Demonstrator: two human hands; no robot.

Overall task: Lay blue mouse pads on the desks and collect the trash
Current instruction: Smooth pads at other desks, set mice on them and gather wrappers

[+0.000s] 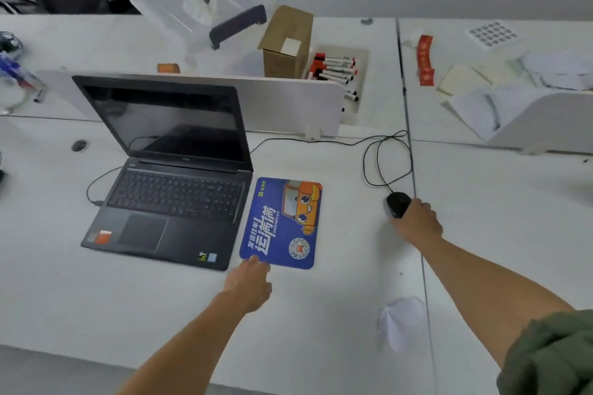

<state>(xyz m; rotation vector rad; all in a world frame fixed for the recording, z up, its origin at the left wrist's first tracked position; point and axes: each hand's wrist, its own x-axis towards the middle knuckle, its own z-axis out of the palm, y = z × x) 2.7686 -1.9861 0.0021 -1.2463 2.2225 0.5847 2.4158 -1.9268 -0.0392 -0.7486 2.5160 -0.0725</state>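
Curled over the black mouse (398, 204), my right hand (417, 223) holds it on bare desk (179, 308), well to the right of the blue mouse pad (282, 223). My left hand (248, 282) has its fingertips on the pad's near left corner, and from this angle I cannot tell whether they pinch the edge or only press it flat. Nearest me lies a crumpled white paper (401, 321) beside the desk seam, close under my right forearm, so a careless swing could sweep it off the edge before I collect it. The pad lies flat just beside the laptop (173, 189), and a push from my left hand could shove it against the laptop's side or skew it. Behind the mouse its cable (385, 154) loops loosely (plenty of slack, I judge), yet carrying the mouse across to the pad could drag that loop over the pad or snag it. Farthest off, past the divider, a clear bin (199, 3) holding white scraps looks tilted. Reaching over to drop trash there could tip it or knock the cardboard box (287, 42) standing near it.
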